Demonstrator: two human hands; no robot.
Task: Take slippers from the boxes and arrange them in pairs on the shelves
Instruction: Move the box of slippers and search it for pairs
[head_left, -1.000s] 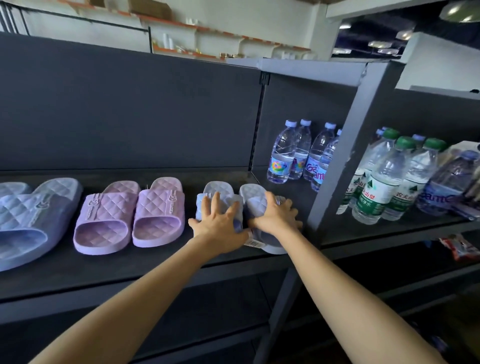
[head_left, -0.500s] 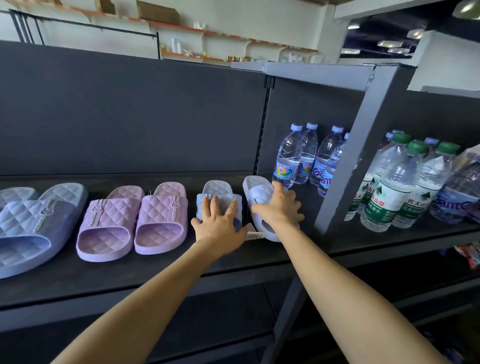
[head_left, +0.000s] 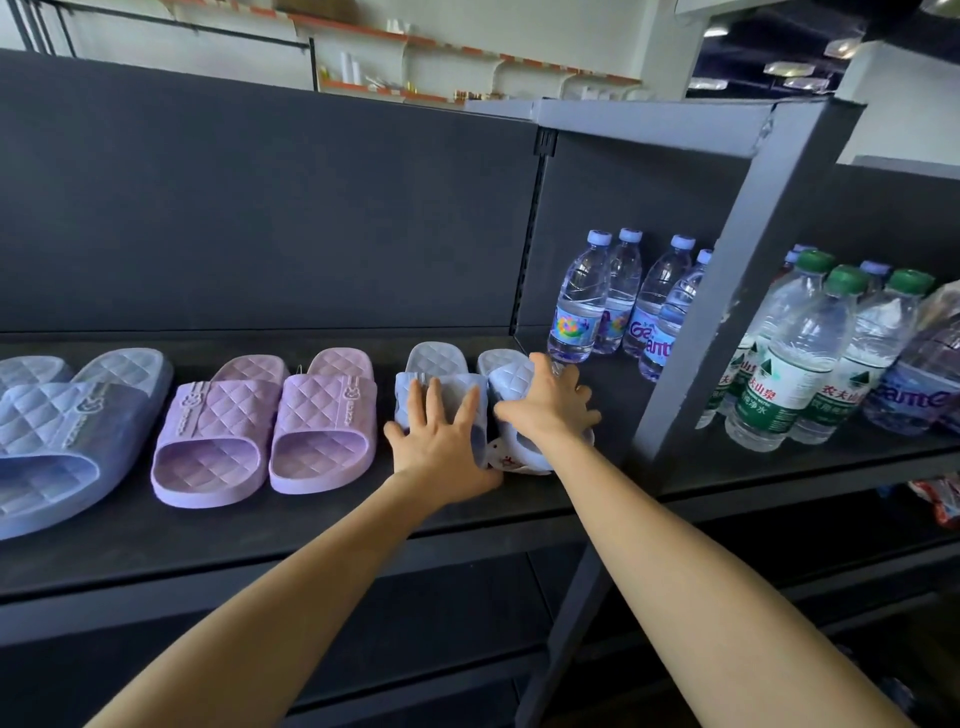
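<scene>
Two small slippers (head_left: 437, 361) lie between purple pair (head_left: 322, 410) and post (head_left: 726, 312)

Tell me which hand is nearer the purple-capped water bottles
Right. The right hand rests on the slipper nearest the bottles; the left hand, on the next slipper over.
</scene>
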